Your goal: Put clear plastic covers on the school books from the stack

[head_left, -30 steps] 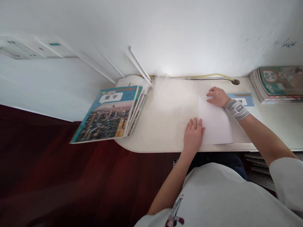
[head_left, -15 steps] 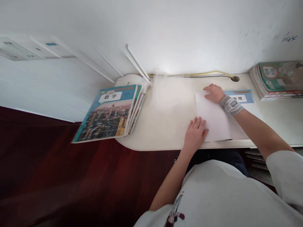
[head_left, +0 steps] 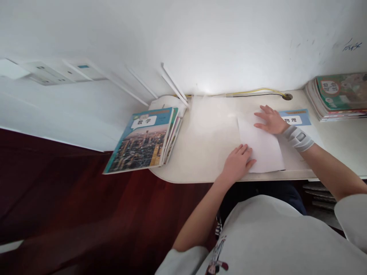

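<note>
A white sheet of paper (head_left: 262, 152) lies on the desk, its left edge slanting slightly. My left hand (head_left: 236, 162) rests flat at the sheet's lower left edge, fingers stretched. Across its top right lies my right hand (head_left: 271, 120), fingers spread, a grey band round the wrist. Right of that hand, the blue top of a physics textbook (head_left: 303, 117) shows; much of its cover is hidden by the hand and arm. How the sheet and the textbook join I cannot tell. Left of the sheet, a faint translucent film (head_left: 210, 110) seems to lie on the desk.
A stack of books topped by a maths textbook (head_left: 140, 143) overhangs the left end of the white desk (head_left: 195, 164). Another pile of books (head_left: 341, 95) stands at the right. A yellow cable (head_left: 263, 90) runs along the wall into a round hole (head_left: 287, 97).
My right hand has slid right and slightly down over the sheet, fingers more spread. My left hand stays at the lower edge. The view has shifted a little.
</note>
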A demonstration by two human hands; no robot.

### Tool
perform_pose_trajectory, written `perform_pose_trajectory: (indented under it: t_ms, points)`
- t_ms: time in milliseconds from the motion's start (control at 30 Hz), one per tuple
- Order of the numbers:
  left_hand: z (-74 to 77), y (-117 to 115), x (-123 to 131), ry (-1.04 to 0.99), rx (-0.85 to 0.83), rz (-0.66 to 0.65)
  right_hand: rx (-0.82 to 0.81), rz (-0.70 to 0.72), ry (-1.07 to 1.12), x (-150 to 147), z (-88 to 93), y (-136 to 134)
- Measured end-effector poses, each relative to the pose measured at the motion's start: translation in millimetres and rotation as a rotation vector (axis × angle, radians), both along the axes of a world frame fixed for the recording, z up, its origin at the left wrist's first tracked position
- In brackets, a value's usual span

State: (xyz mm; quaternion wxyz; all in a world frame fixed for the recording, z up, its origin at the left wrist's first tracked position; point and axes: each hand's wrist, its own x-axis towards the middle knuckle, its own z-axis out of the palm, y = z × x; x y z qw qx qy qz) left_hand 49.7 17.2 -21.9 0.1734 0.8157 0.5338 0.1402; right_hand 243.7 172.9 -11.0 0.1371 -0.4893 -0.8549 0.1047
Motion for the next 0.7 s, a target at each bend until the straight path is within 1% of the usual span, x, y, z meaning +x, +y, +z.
perform_pose_trajectory:
  t_ms: [33,67,100,133,167,200,233,267,333,400,533,700]
  points:
    - [4.9,10,-7,-0.052,-0.059,-0.017,-0.013,-0.013,0.028,6,-5.7,-6]
    - [9.4,22,-15,-0.128,-0.124,-0.008,-0.017,-0.032,0.059,9,-11.5,-12]
    - [13.1,38,-23,-0.227,-0.177,0.047,-0.011,-0.054,0.093,10,-17.0,-16]
    - [16.0,55,-31,-0.342,-0.187,0.173,-0.001,-0.075,0.125,10,-21.6,-19]
    - [17.9,73,-39,-0.481,-0.191,0.334,0.009,-0.096,0.153,9,-25.2,-21]
    - [19.1,90,-47,-0.643,-0.246,0.482,0.015,-0.11,0.176,7,-27.7,-22]
    - [19.6,107,-54,-0.81,-0.339,0.611,0.016,-0.119,0.193,4,-29.2,-22]
    - [19.6,121,-61,-0.851,-0.379,0.637,0.013,-0.121,0.204,3,-29.9,-22]
    - [19.0,143,-70,-0.907,-0.463,0.654,0.008,-0.12,0.219,1,-29.9,-22]
    - [17.5,155,-75,-0.91,-0.526,0.631,0.008,-0.122,0.225,1,-29.4,-21]
    - [12.7,168,-75,-0.884,-0.635,0.593,0.015,-0.138,0.214,1,-29.4,-22]
    - [10.1,181,-68,-0.8,-0.712,0.511,0.013,-0.127,0.212,-1,-28.7,-23]
